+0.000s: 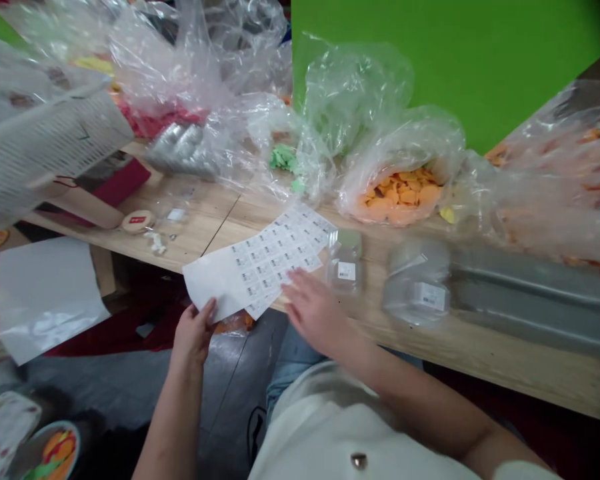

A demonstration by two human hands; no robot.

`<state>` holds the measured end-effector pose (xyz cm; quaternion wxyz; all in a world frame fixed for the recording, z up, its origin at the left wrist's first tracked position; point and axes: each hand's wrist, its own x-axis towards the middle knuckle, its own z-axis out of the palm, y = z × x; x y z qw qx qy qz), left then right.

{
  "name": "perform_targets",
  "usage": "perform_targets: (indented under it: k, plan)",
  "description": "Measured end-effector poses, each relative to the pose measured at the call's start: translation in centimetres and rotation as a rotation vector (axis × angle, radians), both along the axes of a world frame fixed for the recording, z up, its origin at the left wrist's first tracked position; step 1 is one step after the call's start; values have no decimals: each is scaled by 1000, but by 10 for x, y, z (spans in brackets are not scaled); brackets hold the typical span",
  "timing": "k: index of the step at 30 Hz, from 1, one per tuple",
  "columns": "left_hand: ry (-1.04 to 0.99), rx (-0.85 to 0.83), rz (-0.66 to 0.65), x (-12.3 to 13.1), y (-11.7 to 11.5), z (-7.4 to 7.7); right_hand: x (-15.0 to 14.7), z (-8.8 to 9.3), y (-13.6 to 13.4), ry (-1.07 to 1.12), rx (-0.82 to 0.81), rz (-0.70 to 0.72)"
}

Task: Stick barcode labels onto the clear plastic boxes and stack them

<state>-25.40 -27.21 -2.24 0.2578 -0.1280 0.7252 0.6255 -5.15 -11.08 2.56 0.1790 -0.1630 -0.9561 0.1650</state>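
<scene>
My left hand [195, 331] is closed on the lower left edge of a sheet of printed labels [265, 257], thumb on top. Part of that sheet is bare white backing; the rest carries rows of small labels. Another label sheet [313, 223] lies beneath it. My right hand [314, 310] is at the lower right edge of the top sheet, its fingertips bent together against the labels; what they pinch, if anything, is too small to make out. Just right of that hand stands a small clear plastic container [346, 270] with a white label on it.
Clear plastic packs [416, 283] lie along the bench [480, 353] at right. Behind are plastic bags, one holding orange pieces [403, 193], another green ones [283, 158]. A round wooden lid [138, 221] lies at left. A tub of colourful pieces [55, 453] stands low at left.
</scene>
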Motion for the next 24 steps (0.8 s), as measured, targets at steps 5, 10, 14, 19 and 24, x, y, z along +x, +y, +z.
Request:
perform_targets:
  k: [5, 10, 14, 19, 24]
  plan:
    - [-171, 398, -95, 20, -20, 26, -49, -48, -28, -27, -92, 150]
    - [-420, 766, -171, 83, -29, 12, -41, -70, -25, -2, -69, 158]
    - [-403, 514, -57, 107, -12, -5, -34, -66, -25, 8, -76, 241]
    - [-328, 313, -9, 91, 3, -4, -21, -30, -13, 56, -82, 130]
    - [-284, 253, -21, 83, 17, -2, 29, 13, 47, -224, -22, -232]
